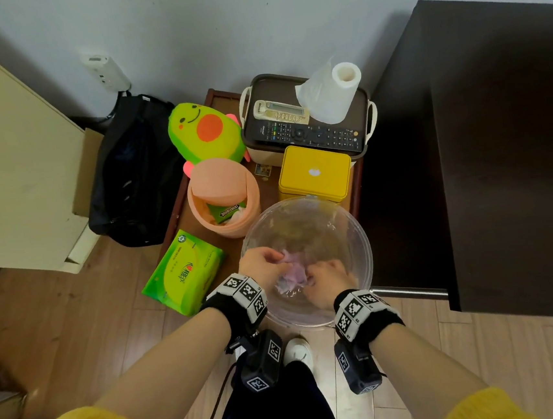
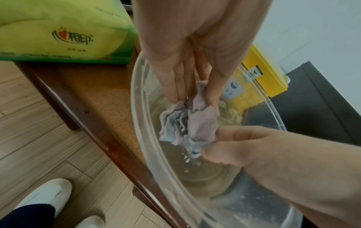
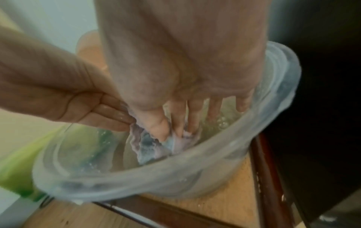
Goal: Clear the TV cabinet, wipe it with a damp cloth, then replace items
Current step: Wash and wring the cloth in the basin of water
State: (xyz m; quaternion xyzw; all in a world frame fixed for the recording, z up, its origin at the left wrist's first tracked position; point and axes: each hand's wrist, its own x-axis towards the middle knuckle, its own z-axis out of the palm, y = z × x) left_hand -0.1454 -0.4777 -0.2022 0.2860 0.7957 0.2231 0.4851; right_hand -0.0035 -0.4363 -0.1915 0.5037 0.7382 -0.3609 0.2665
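A wet lilac cloth (image 1: 293, 272) (image 2: 192, 123) (image 3: 148, 143) hangs bunched over the water inside a clear plastic basin (image 1: 355, 232) (image 2: 136, 117) (image 3: 175, 172). My left hand (image 1: 266, 261) (image 2: 193, 98) pinches its upper end between thumb and fingers. My right hand (image 1: 322, 274) (image 2: 213, 143) (image 3: 173, 132) pinches its lower end. Water drips from the cloth. The basin stands on the near end of a small wooden table (image 1: 231, 247) (image 2: 93, 86). The dark TV cabinet (image 1: 498, 140) is at the right, its top bare.
On the table behind the basin: a green tissue pack (image 1: 181, 274), a pink lidded bin (image 1: 223, 197), an avocado plush (image 1: 205, 133), a yellow tin (image 1: 314, 173), and a brown box (image 1: 262, 150) carrying remotes (image 1: 311, 133) and a paper roll (image 1: 333, 94). A black bag (image 1: 130, 176) stands left.
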